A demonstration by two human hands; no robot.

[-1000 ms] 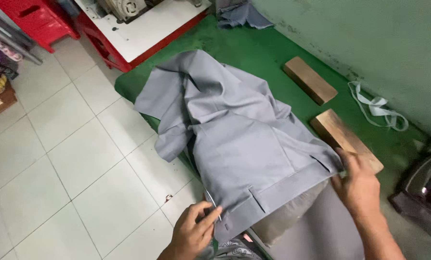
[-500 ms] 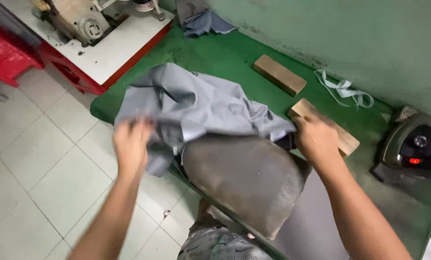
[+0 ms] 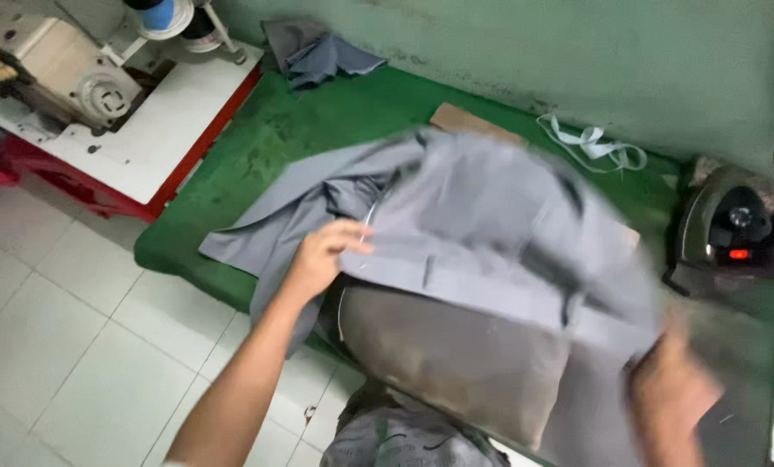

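A grey garment [image 3: 482,225] lies spread over the green-covered table [image 3: 317,121] and over a brownish-grey pressing pad [image 3: 456,355] at the near edge. My left hand [image 3: 322,255] grips the garment's left edge, fingers closed on the cloth. My right hand [image 3: 672,393] is blurred at the lower right and holds the garment's right end; its grip is hard to make out. The garment itself is blurred with motion.
A black iron [image 3: 737,229] stands at the table's right end. A wooden block [image 3: 469,121] and a white strip [image 3: 594,143] lie near the wall, with grey cloth [image 3: 317,54] at the back. A sewing machine [image 3: 49,69] stands on a white table to the left.
The garment has swung to the right across the pad and table. My left hand moved right with its edge, and my right hand dropped toward the near right corner.
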